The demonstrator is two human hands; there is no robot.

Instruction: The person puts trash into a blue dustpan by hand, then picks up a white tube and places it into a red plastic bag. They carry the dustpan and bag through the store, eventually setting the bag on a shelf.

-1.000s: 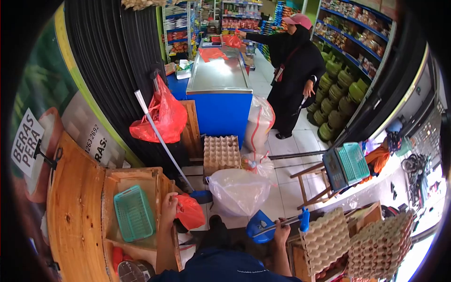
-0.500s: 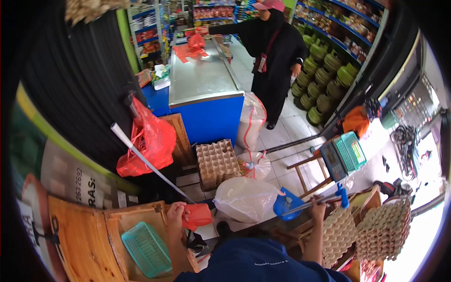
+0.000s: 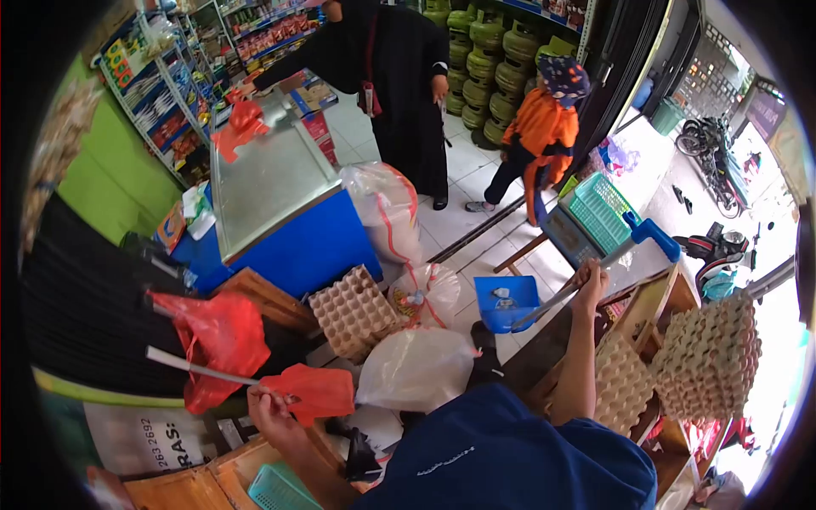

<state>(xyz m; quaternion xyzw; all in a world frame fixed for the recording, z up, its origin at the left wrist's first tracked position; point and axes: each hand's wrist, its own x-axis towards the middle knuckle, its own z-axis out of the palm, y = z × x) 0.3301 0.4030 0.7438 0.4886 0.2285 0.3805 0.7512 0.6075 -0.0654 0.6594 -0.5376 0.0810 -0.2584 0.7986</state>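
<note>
My right hand [image 3: 588, 285] is closed around the long metal handle of a blue dustpan [image 3: 489, 316]. The dustpan's blue top grip [image 3: 653, 235] sticks out beyond the hand, and some small pale scraps [image 3: 503, 295] lie in the pan. At the lower left, my left hand [image 3: 270, 410] is closed on a white pole [image 3: 200, 367], whose lower end I cannot make out. A red plastic piece [image 3: 316, 393], seemingly a bag, lies against the same fingers. Close in front is a stuffed whitish sack [image 3: 416, 367].
A stack of egg trays [image 3: 353, 313] stands before a blue, metal-topped counter [image 3: 272, 204]. More egg trays [image 3: 710, 357] are at right. A person in black [image 3: 399, 93] and one in orange [image 3: 544, 123] stand ahead. A green basket [image 3: 599, 212] rests on a scale.
My view has swung to the right, bringing the person in orange fully in. The dustpan now shows its inside. The white pole has tipped lower towards the left.
</note>
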